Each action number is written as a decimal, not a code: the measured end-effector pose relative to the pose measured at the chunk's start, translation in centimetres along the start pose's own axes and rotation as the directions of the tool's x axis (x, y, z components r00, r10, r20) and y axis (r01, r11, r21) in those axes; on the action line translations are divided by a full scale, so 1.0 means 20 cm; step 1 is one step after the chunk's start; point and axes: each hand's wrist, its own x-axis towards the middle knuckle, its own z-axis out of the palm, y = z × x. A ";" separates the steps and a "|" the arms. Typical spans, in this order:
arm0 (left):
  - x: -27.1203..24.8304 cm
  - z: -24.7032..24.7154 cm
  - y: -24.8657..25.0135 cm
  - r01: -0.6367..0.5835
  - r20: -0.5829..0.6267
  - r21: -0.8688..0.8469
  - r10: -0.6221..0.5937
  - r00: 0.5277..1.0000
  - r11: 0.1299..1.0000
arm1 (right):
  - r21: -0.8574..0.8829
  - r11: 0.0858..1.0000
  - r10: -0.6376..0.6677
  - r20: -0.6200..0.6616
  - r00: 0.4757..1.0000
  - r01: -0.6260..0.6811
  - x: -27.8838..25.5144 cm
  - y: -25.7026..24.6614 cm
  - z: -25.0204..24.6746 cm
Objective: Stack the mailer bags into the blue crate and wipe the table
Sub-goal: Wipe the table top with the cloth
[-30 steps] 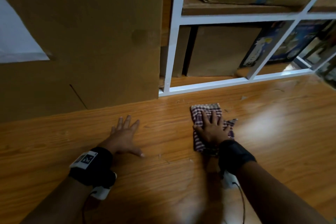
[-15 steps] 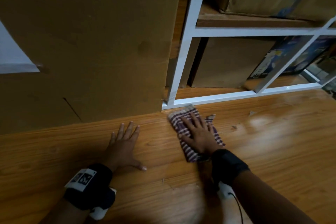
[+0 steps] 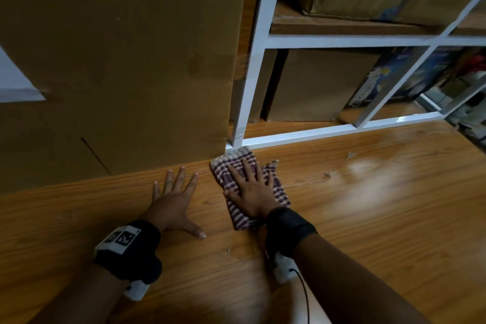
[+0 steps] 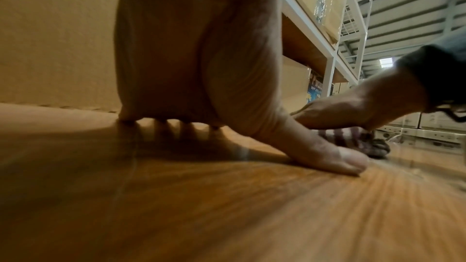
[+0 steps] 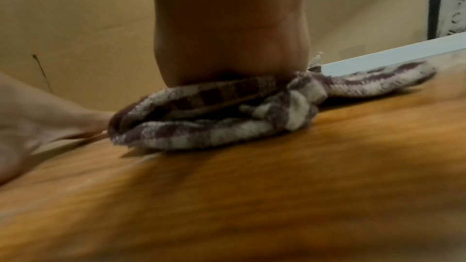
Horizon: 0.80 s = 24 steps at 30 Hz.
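I wear a black fabric wristband with a black-and-white printed tag (image 3: 121, 238) on my left wrist; my right wristband (image 3: 288, 223) carries a white unit, seemingly cabled.

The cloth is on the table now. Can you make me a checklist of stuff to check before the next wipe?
1. Right hand flat on the checked cloth, fingers spread: ok.
2. Cloth lying on the wooden table: ok, though the right wrist view shows it bunched in folds.
3. Left hand flat on the table beside the cloth, holding nothing: ok.
4. Room to push farther forward: not ok; the cloth's far corner is at the white shelf frame and the big cardboard box.
5. Specks on the table to the right: not ok, not wiped yet.
6. Mailer bags in the blue crate: cannot tell, neither is in view.
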 end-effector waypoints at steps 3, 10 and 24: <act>-0.02 0.02 -0.01 0.018 -0.020 0.012 -0.018 1.000 1.000 | 0.003 1.000 -0.021 -0.030 0.999 0.021 -0.08 0.22 -0.02; -0.12 0.14 0.05 0.096 -0.064 -0.001 -0.095 0.993 0.995 | 0.213 0.880 0.453 -0.111 0.884 -0.424 -0.34 0.79 -0.01; -0.46 0.33 0.30 0.112 0.095 0.019 -0.114 0.989 0.993 | -0.022 1.000 -0.007 -0.039 0.999 0.006 -0.73 0.48 0.19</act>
